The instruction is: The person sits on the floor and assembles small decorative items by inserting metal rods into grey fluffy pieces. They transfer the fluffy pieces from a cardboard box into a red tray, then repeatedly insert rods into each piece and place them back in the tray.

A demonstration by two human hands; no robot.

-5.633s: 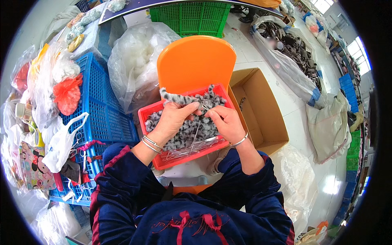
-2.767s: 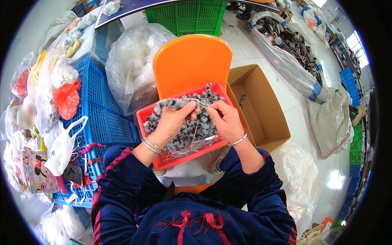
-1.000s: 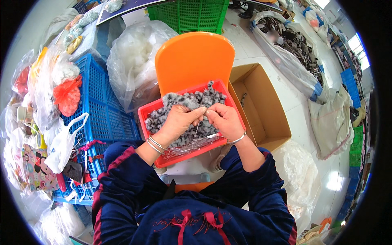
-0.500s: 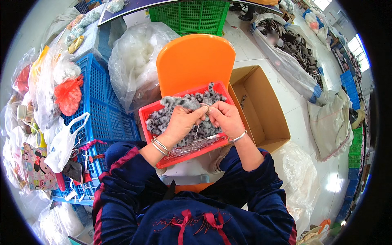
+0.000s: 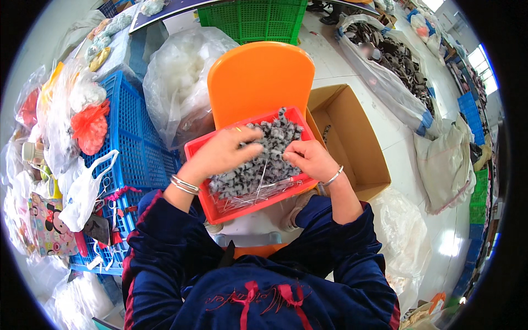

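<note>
A red plastic tray (image 5: 254, 212) holds a heap of small grey-and-black fluffy pieces (image 5: 250, 177). Along its near side lie several thin metal rods (image 5: 242, 202). Over the tray's left part is my left hand (image 5: 223, 151), slightly blurred, its fingers apart and nothing seen in them. My right hand (image 5: 312, 159) is closed in a pinch above the right part of the heap. What sits between its fingertips is too small to make out. One thin rod (image 5: 263, 175) stands tilted below and left of that pinch; whether the two touch I cannot tell.
An orange chair (image 5: 261, 80) stands behind the tray, with an open cardboard box (image 5: 352, 146) to its right. Blue crates (image 5: 129, 143) hung with bags are on the left. A clear bag of white stuffing (image 5: 184, 77) and a green crate (image 5: 253, 21) stand farther back.
My hands have come apart. The left moved left and opened, and the grey fluffy piece it held no longer shows in it. My right hand stays pinched in nearly the same place.
</note>
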